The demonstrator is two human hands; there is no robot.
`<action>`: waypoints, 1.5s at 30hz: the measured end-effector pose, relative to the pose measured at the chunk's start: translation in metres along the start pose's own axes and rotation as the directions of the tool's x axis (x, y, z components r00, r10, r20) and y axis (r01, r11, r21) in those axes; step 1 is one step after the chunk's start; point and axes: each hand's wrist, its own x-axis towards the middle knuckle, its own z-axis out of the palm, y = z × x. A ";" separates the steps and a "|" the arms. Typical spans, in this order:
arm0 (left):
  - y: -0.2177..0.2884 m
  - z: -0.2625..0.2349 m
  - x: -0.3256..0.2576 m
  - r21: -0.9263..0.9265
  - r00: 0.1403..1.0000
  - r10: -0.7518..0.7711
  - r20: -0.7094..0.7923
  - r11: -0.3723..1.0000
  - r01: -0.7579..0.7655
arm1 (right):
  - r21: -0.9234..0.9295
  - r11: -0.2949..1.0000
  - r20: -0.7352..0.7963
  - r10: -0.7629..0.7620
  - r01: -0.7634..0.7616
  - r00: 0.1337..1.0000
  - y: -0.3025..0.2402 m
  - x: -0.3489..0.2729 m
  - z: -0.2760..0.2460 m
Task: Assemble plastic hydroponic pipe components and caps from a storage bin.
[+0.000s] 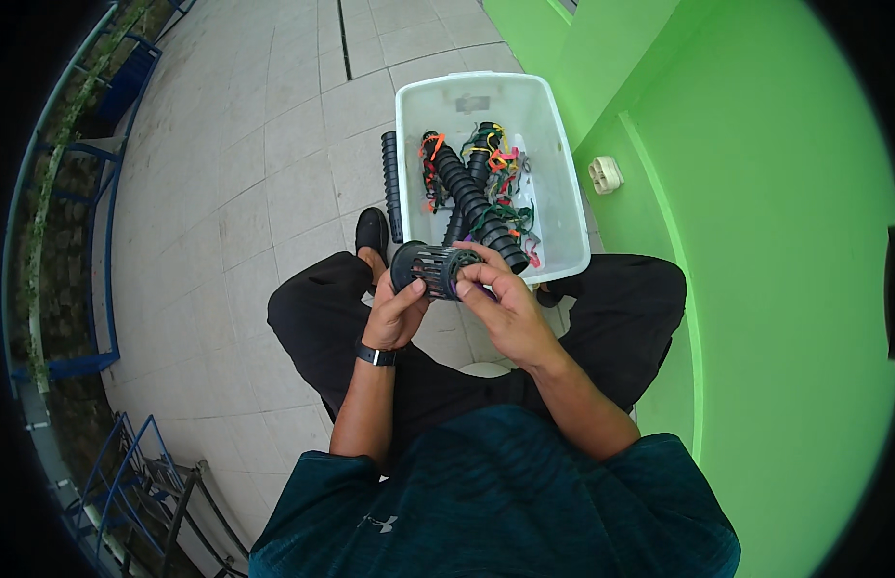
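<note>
I sit over a tiled floor and hold a short black slotted tube point(430, 268) in front of my knees. My left hand point(397, 313) grips its near end from below. My right hand point(500, 299) holds the other end, with fingertips pinching something purple at the tube's rim. Just beyond, a white plastic bin point(559, 164) holds several long black ribbed tubes point(476, 202) tangled with coloured ties in orange, green, yellow and red.
One more black ribbed tube point(391, 183) lies on the tiles left of the bin. A green wall point(755, 241) with a white socket point(605, 174) runs along the right. Blue metal railings point(91, 250) edge the floor at left, and my black shoe point(372, 231) rests by the bin.
</note>
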 end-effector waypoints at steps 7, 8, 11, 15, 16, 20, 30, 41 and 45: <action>-0.029 0.012 0.007 0.746 0.850 0.422 -0.315 0.663 -0.053 | -0.491 0.861 -0.168 -0.238 0.128 0.957 -0.006 -0.006 -0.011; -0.021 0.027 0.007 0.749 0.882 0.396 -0.256 0.658 -0.078 | -0.638 0.758 -0.179 -0.319 0.137 0.931 -0.006 -0.007 -0.013; -0.011 0.078 0.010 0.861 0.899 0.435 -0.039 0.471 -0.190 | -0.754 0.640 -0.180 -0.417 0.148 0.891 -0.006 -0.007 -0.020; -0.016 0.114 0.026 0.936 0.864 0.503 0.036 0.285 -0.205 | -0.796 0.598 -0.239 -0.455 0.096 0.858 -0.014 -0.014 -0.036; -0.017 0.120 0.030 0.935 0.867 0.495 0.047 0.284 -0.213 | -0.796 0.599 -0.251 -0.458 0.087 0.853 -0.014 -0.015 -0.042; -0.026 0.135 0.045 0.924 0.829 0.540 0.148 0.223 -0.310 | -0.767 0.634 -0.304 -0.492 0.096 0.816 -0.024 -0.022 -0.072; -0.051 0.177 0.097 0.733 0.987 0.136 0.091 0.662 -0.159 | -0.778 0.627 -0.453 -0.594 0.029 0.665 -0.057 -0.099 -0.236; -0.127 0.132 0.115 0.968 0.944 -0.330 -0.019 0.229 0.099 | -0.483 0.667 -0.873 -0.315 -0.568 0.373 0.054 -0.337 -0.383; -0.133 0.132 0.118 0.988 0.921 -0.389 -0.003 0.139 0.062 | -0.389 0.569 -0.908 -0.105 -0.725 0.405 0.142 -0.371 -0.376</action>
